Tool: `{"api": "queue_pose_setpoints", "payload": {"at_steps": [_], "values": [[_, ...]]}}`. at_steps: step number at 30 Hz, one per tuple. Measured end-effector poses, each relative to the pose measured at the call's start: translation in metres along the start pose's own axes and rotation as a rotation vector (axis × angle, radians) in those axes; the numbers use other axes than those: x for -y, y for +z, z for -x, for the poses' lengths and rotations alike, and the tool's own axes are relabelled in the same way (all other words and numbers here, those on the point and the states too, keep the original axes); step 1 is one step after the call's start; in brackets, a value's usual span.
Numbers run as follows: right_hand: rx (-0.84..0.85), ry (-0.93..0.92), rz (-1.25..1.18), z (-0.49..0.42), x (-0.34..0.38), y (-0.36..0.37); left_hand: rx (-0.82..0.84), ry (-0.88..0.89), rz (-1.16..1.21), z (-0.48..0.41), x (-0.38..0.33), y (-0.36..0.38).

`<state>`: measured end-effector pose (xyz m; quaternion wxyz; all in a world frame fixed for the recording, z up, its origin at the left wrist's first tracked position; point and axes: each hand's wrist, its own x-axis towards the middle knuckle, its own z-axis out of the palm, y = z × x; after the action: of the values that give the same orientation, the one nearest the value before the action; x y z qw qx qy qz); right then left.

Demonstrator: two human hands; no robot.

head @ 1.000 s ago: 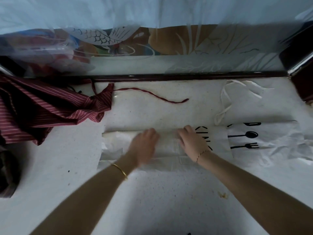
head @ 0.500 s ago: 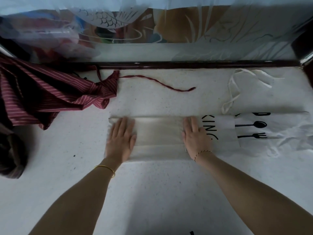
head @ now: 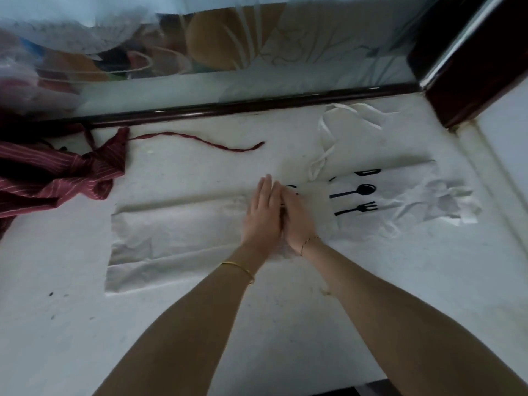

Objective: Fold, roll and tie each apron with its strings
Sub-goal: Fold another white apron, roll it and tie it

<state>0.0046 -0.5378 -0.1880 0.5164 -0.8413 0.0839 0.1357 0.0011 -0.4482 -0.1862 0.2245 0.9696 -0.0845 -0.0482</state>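
The left hand (head: 261, 215) and right hand (head: 298, 221) press flat, side by side and touching, on the folded white apron (head: 177, 238); it stretches out to both sides beneath them; its strings (head: 328, 138) lie beyond the right hand

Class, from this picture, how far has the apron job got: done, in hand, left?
Done: the white apron lies folded into a long strip. In hand: left hand and right hand press flat on its middle. Left: rolling it, tying its loose white strings, then the whole crumpled red apron.
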Motion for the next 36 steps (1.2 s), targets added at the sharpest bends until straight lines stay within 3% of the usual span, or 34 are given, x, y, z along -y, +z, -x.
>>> {"api": "queue_pose_setpoints", "payload": {"at_steps": [1,2,5,8,14,24,28,31,36], "values": [[-0.167,0.060,-0.143,0.004,-0.006,-0.019,0.004,-0.021,0.040,-0.007,-0.021,0.007],[-0.302,0.064,-0.109,0.008,-0.012,-0.036,0.003,-0.032,0.065,-0.013,-0.032,0.015],[-0.449,-0.100,0.357,0.019,-0.047,-0.082,-0.026,0.127,0.018,-0.024,-0.060,0.039],[-0.422,-0.210,0.847,0.014,-0.078,-0.106,0.050,0.203,-0.170,-0.024,-0.065,0.068],[-0.149,-0.011,1.045,0.010,-0.126,-0.164,0.034,0.258,-0.313,-0.020,-0.056,0.085],[-0.405,0.241,0.882,0.019,-0.186,-0.276,0.067,0.258,-0.373,-0.023,-0.060,0.083],[-0.503,0.349,0.788,0.017,-0.165,-0.289,0.075,0.268,-0.399,-0.023,-0.063,0.081],[-0.456,0.463,0.815,0.012,-0.148,-0.286,0.102,0.254,-0.416,-0.026,-0.066,0.077],[-0.504,0.506,0.389,-0.002,-0.152,-0.291,0.203,0.183,-0.442,-0.027,-0.074,0.077]]}}
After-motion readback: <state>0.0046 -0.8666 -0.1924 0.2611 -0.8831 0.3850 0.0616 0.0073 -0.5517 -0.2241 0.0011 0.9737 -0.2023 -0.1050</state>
